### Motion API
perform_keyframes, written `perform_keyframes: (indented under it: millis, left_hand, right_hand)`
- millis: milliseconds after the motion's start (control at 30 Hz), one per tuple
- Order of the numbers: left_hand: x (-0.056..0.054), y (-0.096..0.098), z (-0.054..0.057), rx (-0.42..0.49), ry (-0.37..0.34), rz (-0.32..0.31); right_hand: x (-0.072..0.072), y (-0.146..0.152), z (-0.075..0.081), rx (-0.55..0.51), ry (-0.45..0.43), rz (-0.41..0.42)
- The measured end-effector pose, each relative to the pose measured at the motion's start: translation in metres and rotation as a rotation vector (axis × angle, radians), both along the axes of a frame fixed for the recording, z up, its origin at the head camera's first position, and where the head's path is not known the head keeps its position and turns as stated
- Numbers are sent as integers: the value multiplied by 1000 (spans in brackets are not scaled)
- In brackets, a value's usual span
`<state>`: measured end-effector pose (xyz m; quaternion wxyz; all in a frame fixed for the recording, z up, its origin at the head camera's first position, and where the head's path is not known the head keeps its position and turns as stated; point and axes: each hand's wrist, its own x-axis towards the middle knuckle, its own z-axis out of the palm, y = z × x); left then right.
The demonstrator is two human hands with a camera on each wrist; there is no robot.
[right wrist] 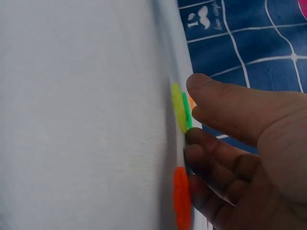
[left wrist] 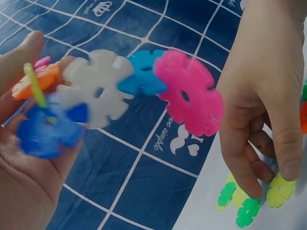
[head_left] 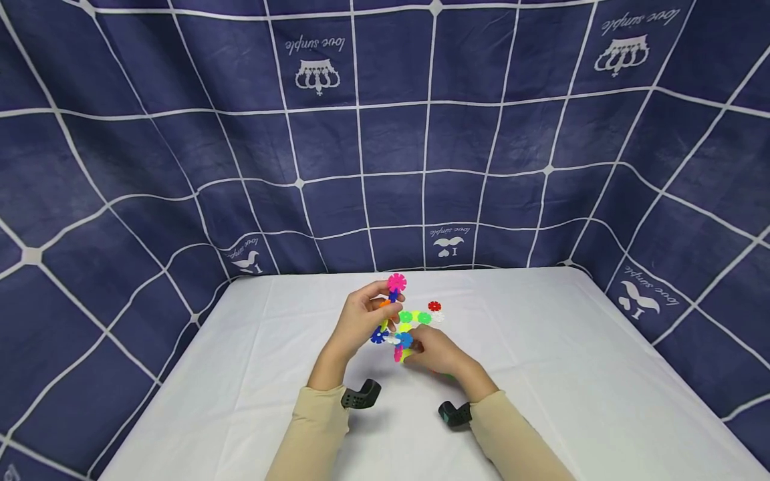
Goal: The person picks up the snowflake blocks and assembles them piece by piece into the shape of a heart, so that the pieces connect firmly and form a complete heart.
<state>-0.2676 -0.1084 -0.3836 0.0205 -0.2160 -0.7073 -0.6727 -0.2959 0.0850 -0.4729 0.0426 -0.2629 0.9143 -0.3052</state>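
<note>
Wht tbl (head_left: 271, 361): discs (head_left: 424, 318) nr R grip (head_left: 438, 349).

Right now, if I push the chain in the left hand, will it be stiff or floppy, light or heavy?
The chain is probably light, since its discs look thin. It seems stiff: its pink disc juts sideways past the left hand, not dangling. A hard push might part it where notched discs join.
</note>
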Motion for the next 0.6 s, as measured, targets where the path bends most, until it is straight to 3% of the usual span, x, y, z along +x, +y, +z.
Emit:
perform_keyframes:
  millis: [133, 333, 600]
  left_hand:
    - [-1, 0, 0, 0, 10, 2]
    - [-2, -2, 1, 48, 52, -53]
    - [-3, -1, 0, 44, 49, -59]
  right_hand:
    - [2, -4, -1, 35, 1, -34]
    - [5, -6, 3, 52, -18, -55]
    - [3, -1, 3, 35, -38, -29]
